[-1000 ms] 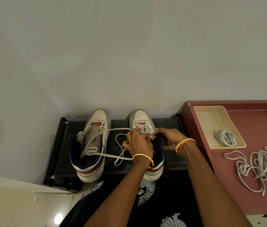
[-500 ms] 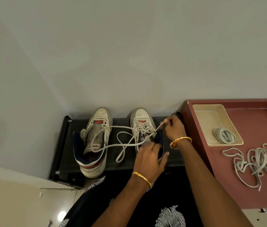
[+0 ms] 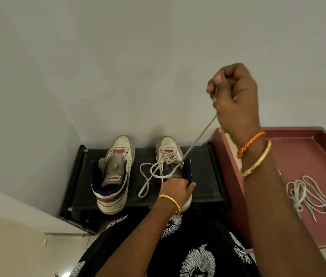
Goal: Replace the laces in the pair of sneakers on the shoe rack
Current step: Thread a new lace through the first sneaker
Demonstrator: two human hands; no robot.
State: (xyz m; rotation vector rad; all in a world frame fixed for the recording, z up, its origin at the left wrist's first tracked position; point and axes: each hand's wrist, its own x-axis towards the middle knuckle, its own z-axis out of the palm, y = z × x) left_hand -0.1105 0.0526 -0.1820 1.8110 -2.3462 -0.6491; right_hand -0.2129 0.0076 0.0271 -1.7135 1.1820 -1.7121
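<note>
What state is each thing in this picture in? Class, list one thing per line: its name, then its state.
Left sneaker: unlaced, tongue loose, upright on the rack.
Right sneaker: partly laced, steadied at the heel.
Lace: pulled taut upward from an eyelet, other end slack in loops.
Left hand: gripping the right sneaker's heel.
Right hand: raised, pinching the lace.
Spare laces: loose, tangled on the red tray.
</note>
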